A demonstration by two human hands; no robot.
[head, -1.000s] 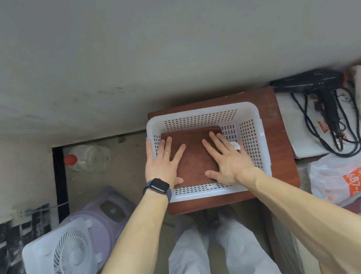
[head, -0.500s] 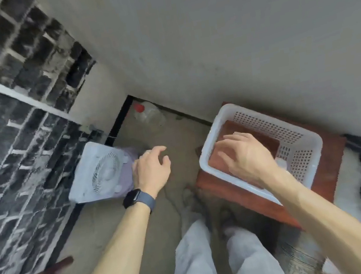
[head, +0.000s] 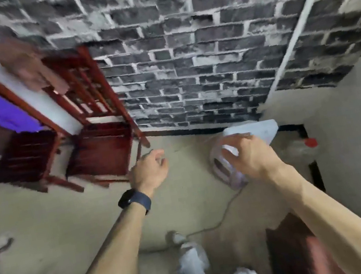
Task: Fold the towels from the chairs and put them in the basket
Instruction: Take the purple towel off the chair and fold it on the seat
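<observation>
Brown towel [head: 28,66] comes into view, hanging rumpled on far-left chair [head: 103,154]; left hand [head: 149,172] and right hand [head: 256,159], now lifted, loosely curled, empty.

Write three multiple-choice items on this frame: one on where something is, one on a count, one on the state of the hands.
1. Where is the brown towel?
A. Draped over a chair back
B. Flat on the floor
C. In a hand

2. How many red wooden chairs stand by the brick wall?
A. One
B. Two
C. Four

3. What do the left hand and the right hand hold?
A. A towel each
B. A bottle between them
C. Nothing

Answers:
1 A: the towel hangs from the top of a chair's back, well above the floor.
2 B: two seats show side by side.
3 C: the fingers of both hands are loosely curled with nothing in them.
</observation>
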